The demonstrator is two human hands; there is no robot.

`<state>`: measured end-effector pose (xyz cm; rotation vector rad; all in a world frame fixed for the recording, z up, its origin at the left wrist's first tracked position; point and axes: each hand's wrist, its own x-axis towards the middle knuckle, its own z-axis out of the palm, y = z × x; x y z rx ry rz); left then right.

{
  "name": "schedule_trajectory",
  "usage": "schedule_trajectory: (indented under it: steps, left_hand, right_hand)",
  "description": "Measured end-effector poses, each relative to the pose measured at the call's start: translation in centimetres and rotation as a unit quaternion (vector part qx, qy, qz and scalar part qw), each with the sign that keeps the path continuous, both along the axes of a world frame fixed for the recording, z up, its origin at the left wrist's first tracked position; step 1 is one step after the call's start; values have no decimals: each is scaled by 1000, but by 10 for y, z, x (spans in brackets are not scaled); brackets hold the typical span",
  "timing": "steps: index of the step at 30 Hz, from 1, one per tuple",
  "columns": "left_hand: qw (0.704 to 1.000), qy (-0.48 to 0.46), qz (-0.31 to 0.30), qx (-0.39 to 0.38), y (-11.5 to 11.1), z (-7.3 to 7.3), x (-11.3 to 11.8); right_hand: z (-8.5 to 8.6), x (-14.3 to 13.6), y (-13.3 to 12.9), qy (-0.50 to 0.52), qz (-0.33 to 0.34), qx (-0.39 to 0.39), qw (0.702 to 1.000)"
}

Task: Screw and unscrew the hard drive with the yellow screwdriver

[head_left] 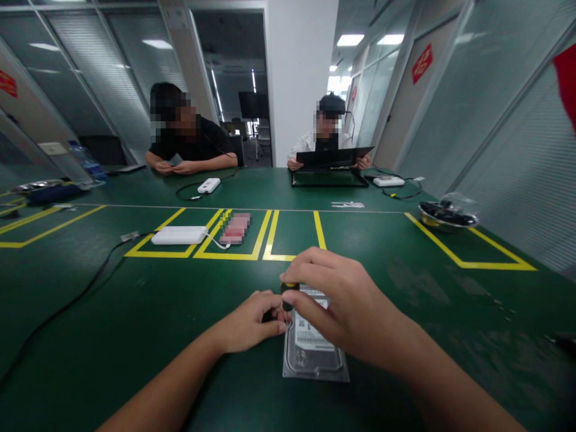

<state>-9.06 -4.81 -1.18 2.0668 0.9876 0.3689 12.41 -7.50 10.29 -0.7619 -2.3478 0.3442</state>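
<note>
A silver hard drive (315, 363) with a white label lies flat on the green table in front of me. In my right hand (344, 294) is a short screwdriver (288, 289) with a black and yellow handle, gripped between thumb and fingers. It stands upright over the drive's left edge, its thin shaft pointing down at the edge. My left hand (252, 321) is at that same edge, thumb and fingers curled in close around the screwdriver's lower end. What its fingertips pinch is too small to make out. The right hand covers part of the drive's label.
A white power strip (180, 235) with a black cable and a pixelated pinkish phone-like item (236, 228) lie within yellow tape outlines. A metal bowl (447, 219) holds dark items at right. Across the table sit two people, one holding a black panel (333, 158).
</note>
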Motion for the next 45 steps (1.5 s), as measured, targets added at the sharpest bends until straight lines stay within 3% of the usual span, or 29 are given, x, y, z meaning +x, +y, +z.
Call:
schedule_trajectory:
  steps: [6, 13, 21, 28, 36, 45]
  left_hand:
    - [1000, -14, 16, 2, 0, -3, 0]
    - [1000, -9, 4, 0, 1, 0, 0]
    - [1000, -7, 8, -11, 1, 0, 1]
    - [1000, -10, 10, -13, 1, 0, 0]
    - [1000, -11, 16, -11, 1, -2, 0]
    - [1000, -12, 12, -18, 1, 1, 1]
  right_hand:
    - [-2, 0, 2, 4, 20, 0, 1000]
    - [-3, -2, 1, -8, -34, 0, 999]
    - [-5, -1, 2, 33, 11, 4, 999]
    - [-7, -4, 3, 12, -20, 12, 1000]
    - [-9, -3, 4, 54, 13, 16, 998]
    - [-6, -4, 2, 25, -17, 3, 1000]
